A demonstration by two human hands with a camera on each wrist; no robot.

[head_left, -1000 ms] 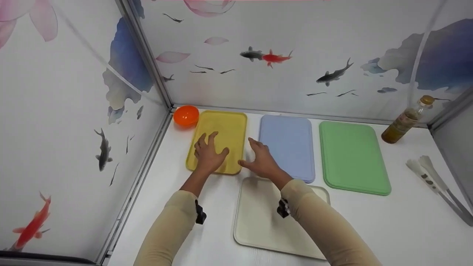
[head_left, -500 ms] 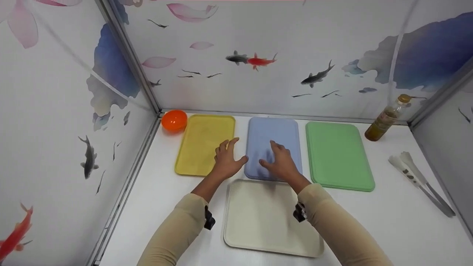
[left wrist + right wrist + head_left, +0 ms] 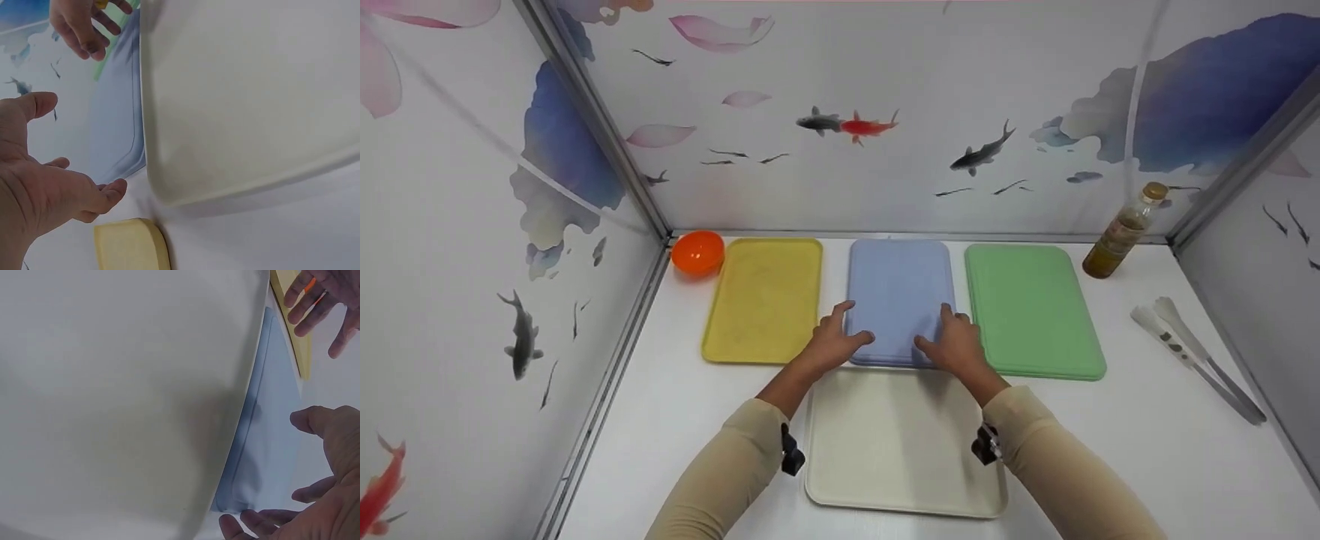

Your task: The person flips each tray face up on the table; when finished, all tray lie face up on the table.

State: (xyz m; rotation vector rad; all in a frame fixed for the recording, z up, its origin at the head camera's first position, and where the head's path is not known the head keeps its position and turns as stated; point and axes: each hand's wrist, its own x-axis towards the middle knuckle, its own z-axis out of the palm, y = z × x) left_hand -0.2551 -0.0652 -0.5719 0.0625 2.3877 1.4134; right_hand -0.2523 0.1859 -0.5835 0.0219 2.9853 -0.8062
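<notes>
A blue tray [image 3: 898,300] lies flat in the middle of the back row, with a hand at each of its near sides. My left hand [image 3: 832,343] is at its left edge, thumb over the surface and fingers spread along the outside. At the right edge my right hand [image 3: 958,343] mirrors this, its thumb above the tray. Both hands hold nothing; whether the fingertips touch the tray's rim I cannot tell. In the right wrist view the blue tray [image 3: 270,422] shows between both hands. A larger cream tray [image 3: 906,450] lies just in front of it, below my wrists.
To the left lie a yellow tray [image 3: 763,300] and an orange bowl [image 3: 698,253]. On the right are a green tray [image 3: 1033,307], an oil bottle [image 3: 1116,238] and tongs [image 3: 1196,360] on the white table. Printed panels wall the table at the back and sides.
Both hands have moved from over the yellow tray rightward to the two sides of the blue tray. The head view has turned slightly right; the trays stay in place.
</notes>
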